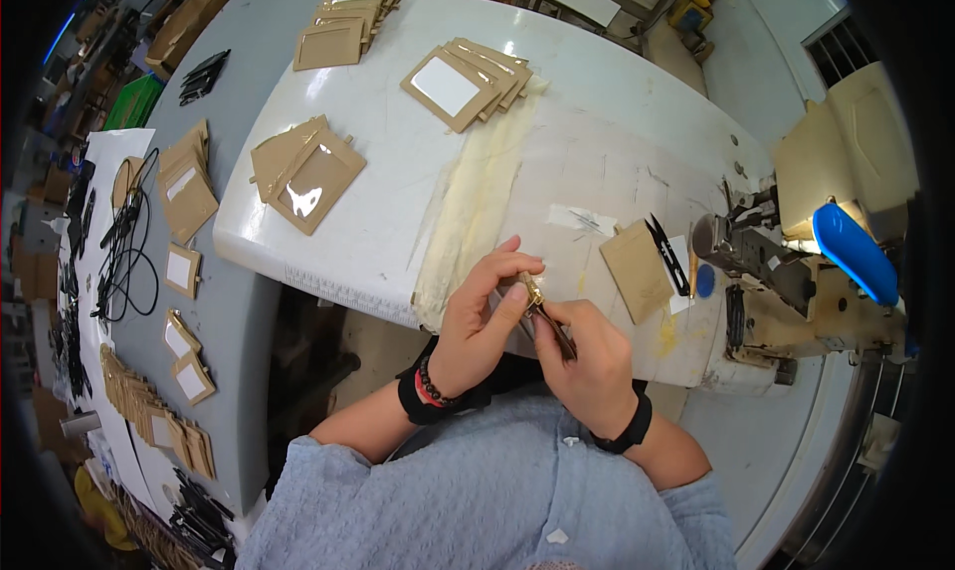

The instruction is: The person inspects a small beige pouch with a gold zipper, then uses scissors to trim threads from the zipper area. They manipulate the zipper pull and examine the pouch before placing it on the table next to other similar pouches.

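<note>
My left hand and my right hand meet over the table's front edge. Between them is a small tan and dark brown piece with a glossy, gold-looking part, seen nearly edge-on; its kind is not clear. Left fingertips pinch its upper end, while the right thumb and fingers close on its darker lower end. Right of my hands lies a flat tan panel. Black thread snips rest by its right side, over a white slip.
A sewing machine with a blue part stands at right. Tan card holders lie in piles on the white table: a left pile, a middle pile and a far pile. The grey side table bears more holders and black cords.
</note>
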The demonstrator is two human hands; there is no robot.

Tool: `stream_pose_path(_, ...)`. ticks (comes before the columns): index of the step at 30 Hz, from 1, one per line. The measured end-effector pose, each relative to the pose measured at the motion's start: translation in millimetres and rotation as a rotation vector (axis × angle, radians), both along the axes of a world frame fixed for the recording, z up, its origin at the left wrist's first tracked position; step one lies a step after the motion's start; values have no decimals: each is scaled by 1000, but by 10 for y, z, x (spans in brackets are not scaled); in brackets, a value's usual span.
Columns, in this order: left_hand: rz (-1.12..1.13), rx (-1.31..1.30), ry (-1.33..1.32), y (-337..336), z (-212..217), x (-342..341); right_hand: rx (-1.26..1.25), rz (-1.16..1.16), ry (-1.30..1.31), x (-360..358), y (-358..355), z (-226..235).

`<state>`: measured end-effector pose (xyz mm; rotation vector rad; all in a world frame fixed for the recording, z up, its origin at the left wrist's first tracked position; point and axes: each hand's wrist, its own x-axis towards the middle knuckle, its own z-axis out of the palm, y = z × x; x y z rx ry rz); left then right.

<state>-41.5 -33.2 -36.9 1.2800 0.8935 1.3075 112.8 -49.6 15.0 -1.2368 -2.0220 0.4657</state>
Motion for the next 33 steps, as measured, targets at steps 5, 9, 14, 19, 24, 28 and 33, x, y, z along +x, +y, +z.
stream_pose_path(5,-7,-179,-46,-139,109,-9,190,17,-121,-13,-4,-73)
stream_pose_path(9,1,-284,-147,-151,167,-8,191,16,-155,-42,-11,-63)
stream_pose_path(14,17,-310,-167,-146,139,-14,213,15,-158,-65,-19,-76)
stream_pose_path(19,22,-355,-190,-125,157,-37,209,31,-169,-73,-15,-56)
stream_pose_path(24,-18,-338,-176,-112,137,-98,193,36,-153,-73,-5,-43)
stream_pose_path(28,-26,-330,-149,-92,141,-122,182,31,-142,-80,-2,-37)
stream_pose_path(33,-11,-415,-166,-82,195,-120,163,30,-135,-87,-4,-38)
